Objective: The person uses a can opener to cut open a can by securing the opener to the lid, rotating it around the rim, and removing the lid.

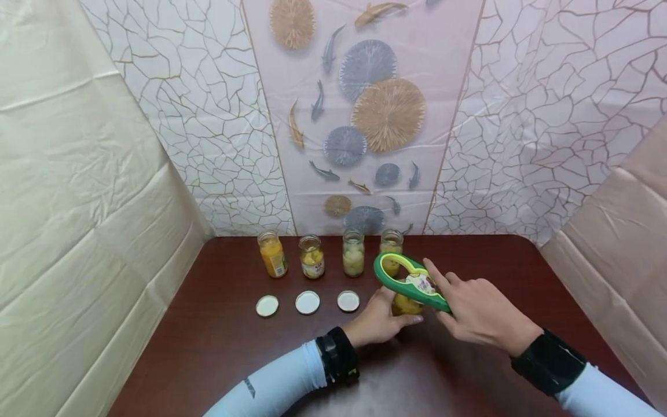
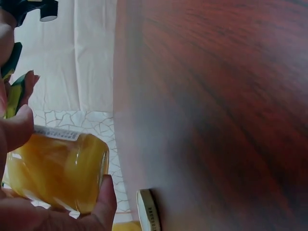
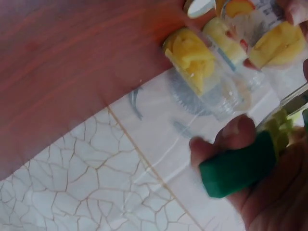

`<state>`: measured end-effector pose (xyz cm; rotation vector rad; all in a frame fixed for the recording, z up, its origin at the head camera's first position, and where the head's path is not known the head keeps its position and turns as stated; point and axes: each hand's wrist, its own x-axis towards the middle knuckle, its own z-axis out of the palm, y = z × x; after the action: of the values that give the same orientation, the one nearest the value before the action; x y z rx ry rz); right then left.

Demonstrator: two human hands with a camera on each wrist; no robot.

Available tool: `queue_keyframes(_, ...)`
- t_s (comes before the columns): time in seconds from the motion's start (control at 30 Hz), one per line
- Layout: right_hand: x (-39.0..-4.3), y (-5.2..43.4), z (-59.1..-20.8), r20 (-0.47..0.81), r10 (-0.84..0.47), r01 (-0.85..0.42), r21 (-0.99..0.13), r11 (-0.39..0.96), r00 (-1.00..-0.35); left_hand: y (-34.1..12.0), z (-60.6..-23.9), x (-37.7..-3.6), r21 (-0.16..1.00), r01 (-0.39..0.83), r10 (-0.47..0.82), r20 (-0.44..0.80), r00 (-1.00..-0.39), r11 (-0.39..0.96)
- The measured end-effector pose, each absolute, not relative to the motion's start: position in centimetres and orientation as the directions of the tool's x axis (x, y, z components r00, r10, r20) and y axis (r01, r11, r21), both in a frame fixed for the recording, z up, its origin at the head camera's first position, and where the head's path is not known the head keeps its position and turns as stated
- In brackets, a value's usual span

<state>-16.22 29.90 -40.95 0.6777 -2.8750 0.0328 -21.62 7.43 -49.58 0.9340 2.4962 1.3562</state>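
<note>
Head view: left hand (image 1: 376, 324) wraps the jar of yellow fruit (image 1: 405, 302) mid-tabletop, toward the right; right hand (image 1: 482, 313) grips green jar opener (image 1: 411, 281) set over the lid. Four open jars (image 1: 272, 253) along back edge, three lids (image 1: 307, 302) in front.

Left wrist: fingers (image 2: 105, 204) curled tight on glass; press jar down so it won't spin.

Right wrist: fingers (image 3: 236, 139) closed round handle; keep opener level, turn steady.
</note>
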Motion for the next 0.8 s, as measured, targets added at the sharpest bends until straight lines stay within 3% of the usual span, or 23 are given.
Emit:
queue_keyframes(0.47, -16.2, 28.6, -41.2, 0.232, -0.419, -0.421, 0.04, 0.906, -0.878, 7.8, -50.0, -21.9, 0.811, 0.412, 0.533, 0.149, -0.833, 0.416)
queue_keyframes(0.8, -15.9, 28.3, -42.0, 0.182, -0.408, -0.405, 0.054, 0.913, -0.895, 7.2, -50.2, -22.0, 0.776, 0.508, 0.583, 0.229, -0.78, 0.374)
